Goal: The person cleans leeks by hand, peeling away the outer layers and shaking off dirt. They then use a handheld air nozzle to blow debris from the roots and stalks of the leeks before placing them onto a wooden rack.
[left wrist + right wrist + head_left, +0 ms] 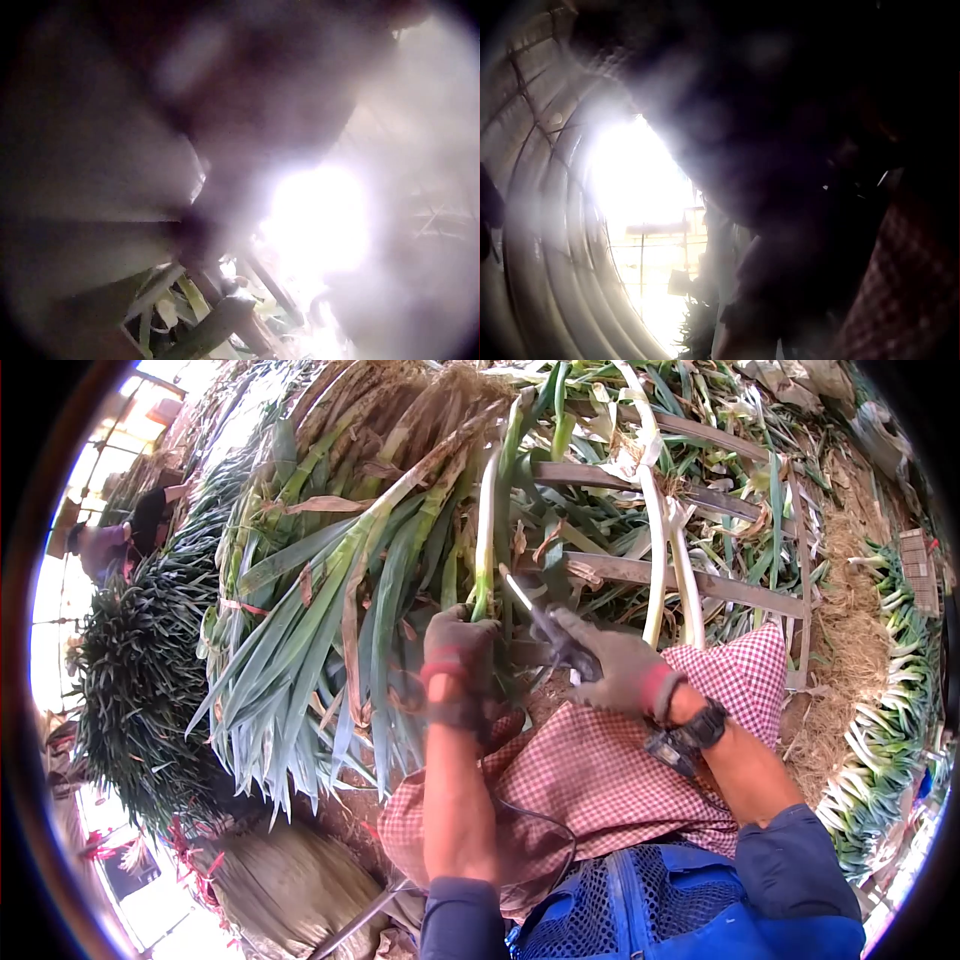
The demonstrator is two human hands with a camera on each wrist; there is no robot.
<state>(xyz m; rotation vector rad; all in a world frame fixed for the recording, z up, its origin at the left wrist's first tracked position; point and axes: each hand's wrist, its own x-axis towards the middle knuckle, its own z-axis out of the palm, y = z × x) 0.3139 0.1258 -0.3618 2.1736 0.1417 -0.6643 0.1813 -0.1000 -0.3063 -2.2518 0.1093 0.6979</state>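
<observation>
"Leek [485,530], pale-shafted and turning green near its lower end: where does it sit against the hand?"

"Left hand [460,645] has its fingers curled round the green part, so it's clamped on the leek. The white shaft reaches beyond the fingers, away from the person."

"And the right hand [622,670]?"

"Closed round a black-handled tool [568,648]. Its slim, light tip lies just beside the leek; whether they touch, I can't tell."

"Any lettering you can read on the tool, or on the black watch [705,725] at that wrist?"

"Both are too small to make out. The two wrist views are too dark and blurred to help."

"What lies about the hands?"

"A big heap of leeks [330,595] beside the left hand, its long leaves hanging toward the person. Wooden slats [700,582] run beyond the right hand, with pale stalks [655,510] across them. Under both forearms spreads a red-and-white checked cloth [620,770], and nearest the body is blue mesh fabric [570,905]."
</observation>
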